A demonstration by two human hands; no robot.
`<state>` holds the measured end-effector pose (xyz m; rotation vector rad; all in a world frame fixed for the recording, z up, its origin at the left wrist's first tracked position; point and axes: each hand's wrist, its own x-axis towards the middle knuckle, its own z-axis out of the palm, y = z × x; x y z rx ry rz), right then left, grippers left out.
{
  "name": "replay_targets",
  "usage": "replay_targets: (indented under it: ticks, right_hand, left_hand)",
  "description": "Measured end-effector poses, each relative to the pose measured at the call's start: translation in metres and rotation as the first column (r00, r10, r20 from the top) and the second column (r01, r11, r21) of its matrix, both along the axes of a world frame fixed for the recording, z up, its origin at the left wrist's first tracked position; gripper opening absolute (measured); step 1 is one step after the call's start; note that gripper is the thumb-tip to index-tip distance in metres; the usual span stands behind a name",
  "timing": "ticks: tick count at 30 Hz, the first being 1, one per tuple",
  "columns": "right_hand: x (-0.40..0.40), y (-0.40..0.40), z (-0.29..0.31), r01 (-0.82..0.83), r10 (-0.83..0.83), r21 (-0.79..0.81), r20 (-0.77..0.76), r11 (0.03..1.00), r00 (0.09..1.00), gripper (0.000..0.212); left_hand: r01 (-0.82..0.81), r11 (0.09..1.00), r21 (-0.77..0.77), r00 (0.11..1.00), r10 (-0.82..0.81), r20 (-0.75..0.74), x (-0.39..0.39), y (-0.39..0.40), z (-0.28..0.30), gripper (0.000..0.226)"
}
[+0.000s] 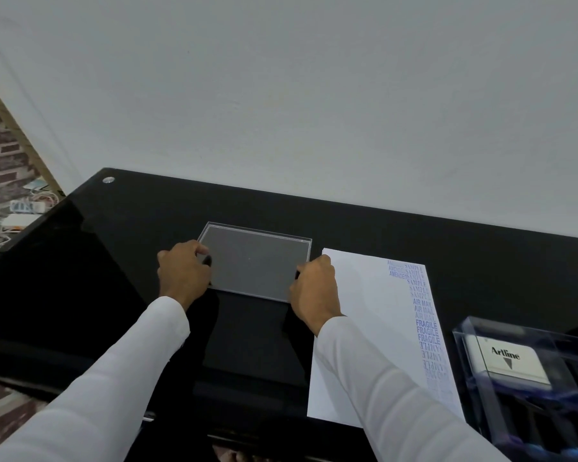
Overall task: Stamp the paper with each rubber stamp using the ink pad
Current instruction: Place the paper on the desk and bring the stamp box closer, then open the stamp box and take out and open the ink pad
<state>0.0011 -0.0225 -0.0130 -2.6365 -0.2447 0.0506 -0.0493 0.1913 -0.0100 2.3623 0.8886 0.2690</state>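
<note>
Two hands on one clear lid (257, 261), which lies flat on the black worktop (114, 235). Left hand (184, 273) grips the lid's left edge, fingers (199, 247) curled over its far-left corner area. Right hand (316, 288) grips the lid's right edge, thumb at the rim, other fingers hidden behind the hand, so exact curl there can't be told. Both arms in white sleeves (374, 371).

Paper (361, 328) sits just right of the lid, touching or nearly touching its right edge; right hand overlaps the paper's far-left corner. Paper's right margin carries a column of blue stamp prints (426, 325): AMENDED, SAMPLE, AIR MAIL, FRAGILE, then more SAMPLE upside down; lowest prints too blurred to read.

Clear plastic case (528, 388) sits right of the paper, well apart from the lid, cut off by the frame edge. Inside it: an ink pad (506, 360) with white "Artline" label, and dark stamp shapes (548, 425) in a row nearer the person; stamp count can't be told.

Wall (281, 95) directly behind the worktop, beyond the lid.
</note>
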Motion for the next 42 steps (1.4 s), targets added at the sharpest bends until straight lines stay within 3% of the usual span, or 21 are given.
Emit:
replay_targets:
  ticks: [8,15,23,29,35,42]
  right_hand:
    - [-0.012,-0.007,-0.001,-0.105,0.139,-0.231,0.135,0.967,0.981,0.022]
    - [-0.018,-0.017,0.003,-0.119,0.157,-0.211,0.173,0.97,0.972,0.037]
    - [-0.038,-0.061,0.02,-0.119,0.145,-0.256,0.085,0.959,0.986,0.052]
    - [-0.058,-0.12,0.032,-0.016,0.057,-0.259,0.149,0.966,0.987,0.049]
    - [-0.076,-0.188,0.041,0.103,-0.033,-0.274,0.25,0.956,0.968,0.039]
    - [-0.091,-0.262,0.051,0.285,-0.209,-0.274,0.276,0.918,0.938,0.035]
  left_hand:
    - [0.049,0.99,0.134,0.997,-0.042,-0.057,-0.011,-0.006,0.001,0.032]
    - [0.106,0.978,0.181,0.994,-0.103,-0.026,-0.027,-0.019,0.004,0.037]
    - [0.315,0.895,0.317,0.948,-0.315,-0.051,-0.041,-0.075,0.018,0.038]
    - [0.469,0.811,0.349,0.875,-0.479,-0.063,-0.041,-0.15,0.03,0.043]
    - [0.54,0.788,0.294,0.805,-0.586,0.092,-0.05,-0.225,0.039,0.044]
    - [0.643,0.72,0.259,0.738,-0.674,0.04,-0.05,-0.31,0.053,0.049]
